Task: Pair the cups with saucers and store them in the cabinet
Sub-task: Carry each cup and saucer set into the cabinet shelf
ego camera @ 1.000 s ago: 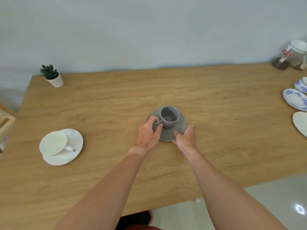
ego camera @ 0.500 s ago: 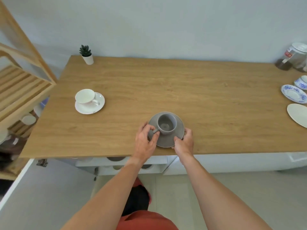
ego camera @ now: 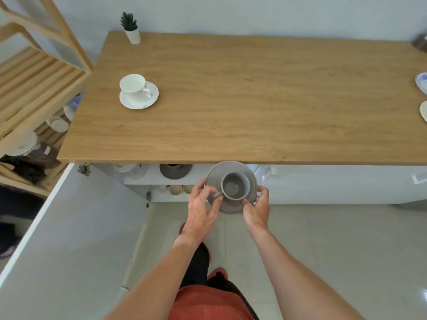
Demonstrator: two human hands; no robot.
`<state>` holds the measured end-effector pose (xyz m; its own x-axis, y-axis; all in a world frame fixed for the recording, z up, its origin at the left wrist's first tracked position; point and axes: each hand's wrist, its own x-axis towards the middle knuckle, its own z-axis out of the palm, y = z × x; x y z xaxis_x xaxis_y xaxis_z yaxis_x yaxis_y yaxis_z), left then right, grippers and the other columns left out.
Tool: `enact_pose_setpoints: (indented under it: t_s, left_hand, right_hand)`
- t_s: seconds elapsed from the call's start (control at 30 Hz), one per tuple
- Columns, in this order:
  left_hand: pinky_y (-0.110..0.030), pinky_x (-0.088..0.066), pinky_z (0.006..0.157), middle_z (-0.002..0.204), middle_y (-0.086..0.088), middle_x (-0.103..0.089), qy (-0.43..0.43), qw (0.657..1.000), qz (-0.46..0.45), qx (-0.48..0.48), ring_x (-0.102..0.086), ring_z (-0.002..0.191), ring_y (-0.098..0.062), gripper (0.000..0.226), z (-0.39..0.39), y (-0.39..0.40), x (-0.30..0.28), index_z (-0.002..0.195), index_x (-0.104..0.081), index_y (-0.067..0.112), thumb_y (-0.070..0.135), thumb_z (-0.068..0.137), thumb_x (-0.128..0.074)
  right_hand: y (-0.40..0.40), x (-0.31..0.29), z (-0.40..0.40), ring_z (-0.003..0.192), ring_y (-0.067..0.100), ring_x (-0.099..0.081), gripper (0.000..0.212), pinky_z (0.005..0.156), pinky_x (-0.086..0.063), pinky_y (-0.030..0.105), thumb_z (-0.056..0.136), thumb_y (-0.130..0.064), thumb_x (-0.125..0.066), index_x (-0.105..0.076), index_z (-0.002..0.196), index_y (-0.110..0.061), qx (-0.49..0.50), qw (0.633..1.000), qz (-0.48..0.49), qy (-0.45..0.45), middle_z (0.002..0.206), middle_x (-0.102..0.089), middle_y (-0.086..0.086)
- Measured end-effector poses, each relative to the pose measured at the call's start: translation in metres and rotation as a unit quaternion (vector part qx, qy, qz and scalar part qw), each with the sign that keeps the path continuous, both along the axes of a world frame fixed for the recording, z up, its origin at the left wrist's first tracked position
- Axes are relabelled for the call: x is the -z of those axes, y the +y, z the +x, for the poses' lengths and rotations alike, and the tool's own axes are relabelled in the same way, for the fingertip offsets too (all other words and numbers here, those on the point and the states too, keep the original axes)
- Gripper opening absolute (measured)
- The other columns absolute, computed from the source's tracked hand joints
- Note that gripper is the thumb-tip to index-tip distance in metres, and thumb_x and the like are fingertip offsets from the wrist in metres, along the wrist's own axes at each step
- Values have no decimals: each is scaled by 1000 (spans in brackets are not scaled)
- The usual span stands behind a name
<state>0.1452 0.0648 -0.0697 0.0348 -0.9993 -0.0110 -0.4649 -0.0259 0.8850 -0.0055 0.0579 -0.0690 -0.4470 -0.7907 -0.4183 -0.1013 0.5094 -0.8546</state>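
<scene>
I see gray cup (ego camera: 235,186) upright on gray saucer (ego camera: 231,180), handle pointing left | off counter (ego camera: 231,100) edge, before cabinet (ego camera: 161,179) | left hand (ego camera: 201,210) pinching handle and rim | right hand (ego camera: 257,207) closed on saucer rim

The table (ego camera: 254,100) is wood with a visible grain and a smooth, low-sheen finish, and the slatted shelving (ego camera: 34,72) at the far left is paler bare-looking wood. The grey cup (ego camera: 235,186) and its grey saucer (ego camera: 231,174) near the table's front edge look like matt glazed ceramic, while the white cup (ego camera: 132,83) and white saucer (ego camera: 138,99) on the left of the table are smoother and slightly glossy. The floor (ego camera: 323,239) is pale, glossy tile that catches a light spot at the near right, and the cabinet door (ego camera: 69,239) at the near left is a smooth matt white panel.
</scene>
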Motion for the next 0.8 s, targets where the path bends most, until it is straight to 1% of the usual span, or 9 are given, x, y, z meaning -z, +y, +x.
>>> enact_pose_setpoints:
  t_s: [0.07,0.2,0.27,0.37,0.4,0.5,0.57,0.7,0.8]
  left_hand:
    - [-21,-30,108,137,-10,-51,-7,1000,23,-8,-35,139,-12,14,4,4,6,93,-58,30,20,90,-68]
    - [-30,-31,110,135,-4,-50,-17,997,68,-37,-36,140,-18,8,13,10,30,97,-64,17,18,90,-67]
    - [-37,-36,110,135,-8,-51,-14,995,85,-41,-38,138,-18,7,19,6,48,96,-63,22,22,89,-67]
    - [-47,-45,102,125,-14,-57,-21,993,109,-45,-48,127,-28,11,26,-12,80,88,-55,44,36,87,-64]
    - [-49,-47,99,120,-12,-60,-24,992,119,-44,-51,123,-30,12,29,-18,95,85,-53,47,40,86,-62]
    - [-42,-53,88,102,-1,-65,-7,988,141,-57,-62,103,-19,12,34,-38,130,81,-55,38,34,86,-65]
    - [-38,-55,81,93,0,-66,6,985,156,-68,-63,89,-16,10,36,-53,161,80,-60,29,29,85,-69]
    - [-40,-57,80,87,-2,-67,17,984,166,-67,-65,85,-20,12,38,-96,226,79,-63,25,24,83,-74]
    - [-33,-57,78,84,2,-66,23,983,168,-73,-65,82,-18,9,33,-131,255,83,-66,20,25,83,-74]
  right_hand:
    - [2,13,6,91,23,-65,36,70,-50,29,87,-2,-59,-44,107,-29,-1,1000,17,0,100,-65,9]
    - [6,45,19,97,25,-65,36,86,-57,47,86,-2,-58,-45,106,-30,-15,998,67,-12,105,-63,7]
    - [0,63,24,97,23,-64,35,88,-57,51,87,-2,-58,-45,106,-29,-20,996,87,-21,103,-62,3]
    - [-20,93,31,95,26,-64,34,86,-57,53,84,-2,-57,-45,105,-26,-27,994,105,-28,95,-60,0]
    - [-26,105,33,95,28,-65,33,85,-57,54,83,-4,-58,-44,104,-26,-27,993,112,-32,93,-59,0]
    - [-48,146,36,94,27,-65,33,82,-58,55,83,-6,-57,-43,103,-28,-52,989,136,-35,95,-60,3]
    - [-66,178,34,93,26,-64,32,81,-59,54,85,-5,-56,-43,105,-25,-74,987,146,-10,92,-58,0]
    - [-115,233,31,91,27,-62,29,80,-59,52,88,-6,-54,-45,112,-19,-91,984,150,37,87,-53,-3]
    - [-150,258,30,97,28,-62,23,77,-61,47,91,-10,-54,-44,110,-19,-91,982,152,61,99,-54,3]
